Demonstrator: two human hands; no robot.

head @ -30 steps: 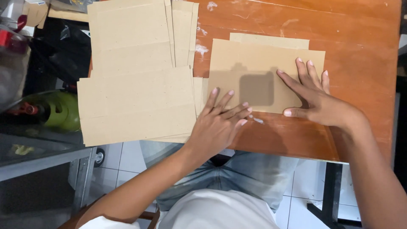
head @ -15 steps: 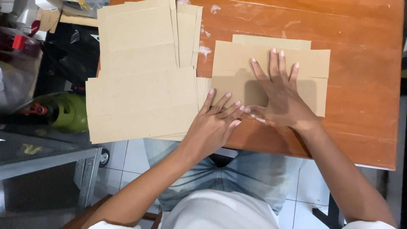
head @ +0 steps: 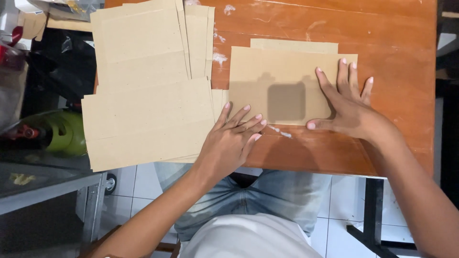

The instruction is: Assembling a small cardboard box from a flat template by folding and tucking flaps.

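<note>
Cardboard sheet [head: 282,81] lies pressed under both hands (fingers spread flat): left [head: 229,143], right [head: 346,107].

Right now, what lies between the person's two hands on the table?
In the head view, between the left hand and the right hand lies the brown cardboard sheet, crossed by a dark square shadow, with small white smears at its near edge.

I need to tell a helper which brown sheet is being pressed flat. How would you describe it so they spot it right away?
On the orange-brown wooden table, look right of the big overlapping pile of brown sheets. The folded brown sheet lies alone near the front edge, with the right hand flat on it and the left hand at its lower left corner. Unlike the pile, it carries a dark square shadow.
</note>
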